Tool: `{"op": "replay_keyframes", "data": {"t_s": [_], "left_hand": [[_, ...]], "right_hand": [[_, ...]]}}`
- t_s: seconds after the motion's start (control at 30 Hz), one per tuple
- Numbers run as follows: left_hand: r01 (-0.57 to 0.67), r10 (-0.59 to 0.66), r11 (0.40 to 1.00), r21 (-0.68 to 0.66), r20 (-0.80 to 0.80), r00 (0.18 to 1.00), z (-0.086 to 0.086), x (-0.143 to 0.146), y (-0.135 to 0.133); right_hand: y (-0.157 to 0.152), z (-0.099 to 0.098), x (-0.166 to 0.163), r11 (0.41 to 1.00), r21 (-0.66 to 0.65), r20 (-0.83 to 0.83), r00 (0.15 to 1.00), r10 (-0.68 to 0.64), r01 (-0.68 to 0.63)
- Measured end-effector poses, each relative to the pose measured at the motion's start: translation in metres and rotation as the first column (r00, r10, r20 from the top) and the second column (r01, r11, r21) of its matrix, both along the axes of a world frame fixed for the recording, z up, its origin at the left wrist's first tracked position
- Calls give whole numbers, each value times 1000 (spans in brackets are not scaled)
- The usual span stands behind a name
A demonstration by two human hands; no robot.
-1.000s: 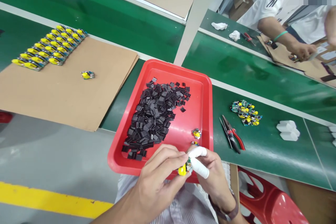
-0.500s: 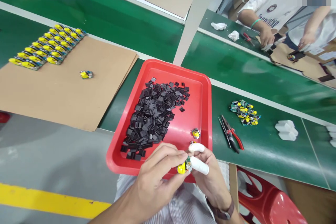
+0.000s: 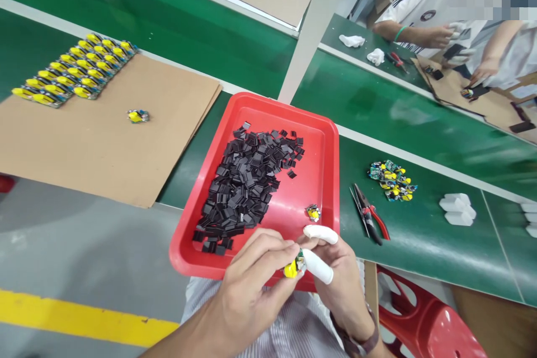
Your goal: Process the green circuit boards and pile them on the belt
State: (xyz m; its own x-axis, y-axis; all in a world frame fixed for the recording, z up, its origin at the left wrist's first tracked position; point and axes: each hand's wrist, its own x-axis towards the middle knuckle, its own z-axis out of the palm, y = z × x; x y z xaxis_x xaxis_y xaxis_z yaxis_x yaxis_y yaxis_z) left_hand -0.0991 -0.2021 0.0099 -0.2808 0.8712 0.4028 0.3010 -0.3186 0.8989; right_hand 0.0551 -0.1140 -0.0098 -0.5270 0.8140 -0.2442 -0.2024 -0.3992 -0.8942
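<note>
My left hand (image 3: 255,277) pinches a small circuit board (image 3: 290,269) with a yellow component between thumb and fingers, just above the near edge of the red tray (image 3: 330,168). My right hand (image 3: 344,274), white covers on its thumb and index finger, is closed around the board's other side. Its thumb presses the board, while the covered index finger arches above it. Part of the board is hidden by my fingers. A heap of small black pieces (image 3: 245,184) fills the tray's left part. Another small board (image 3: 312,212) lies in the tray beyond my right hand.
Cardboard (image 3: 176,100) at left carries rows of yellow-topped boards (image 3: 78,71) and one loose board (image 3: 138,116). To the right lie tweezers (image 3: 359,212), red-handled pliers (image 3: 373,218), piled boards (image 3: 392,180) and white pieces (image 3: 457,210). A co-worker's hands (image 3: 482,70) are across the bench.
My right index finger has lifted and stretched slightly to the right above the board. My left hand keeps its pinch. Across the bench, one of the co-worker's hands has moved up.
</note>
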Motion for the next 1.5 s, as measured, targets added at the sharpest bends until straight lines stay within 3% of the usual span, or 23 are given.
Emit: {"op": "replay_keyframes", "data": {"t_s": [0.13, 0.33, 0.4, 0.7, 1.03, 1.23, 1.5], "left_hand": [[-7, 7, 999, -32, -1, 1000, -1, 0, -2], [16, -16, 999, 43, -9, 1000, -2, -1, -1], [10, -8, 998, 58, -20, 1000, -2, 0, -1], [-43, 43, 999, -9, 5, 999, 1, -1, 2], [-2, 2, 1000, 11, -45, 999, -4, -1, 0], [-3, 2, 1000, -10, -7, 1000, -1, -3, -3], [-31, 30, 999, -12, -54, 998, -1, -2, -3]], "right_hand": [[1, 2, 1, 996, 89, 47, 999, 26, -30], [7, -2, -3, 984, -144, -60, 994, 93, -101], [8, -2, -3, 980, -160, -72, 992, 106, -116], [3, 0, 2, 994, 103, 78, 996, 37, -45], [3, 4, 1, 995, 89, 100, 994, 46, -55], [2, 6, 2, 977, 212, 88, 996, 18, -37], [0, 9, -1, 966, 259, 125, 992, -18, -15]]}}
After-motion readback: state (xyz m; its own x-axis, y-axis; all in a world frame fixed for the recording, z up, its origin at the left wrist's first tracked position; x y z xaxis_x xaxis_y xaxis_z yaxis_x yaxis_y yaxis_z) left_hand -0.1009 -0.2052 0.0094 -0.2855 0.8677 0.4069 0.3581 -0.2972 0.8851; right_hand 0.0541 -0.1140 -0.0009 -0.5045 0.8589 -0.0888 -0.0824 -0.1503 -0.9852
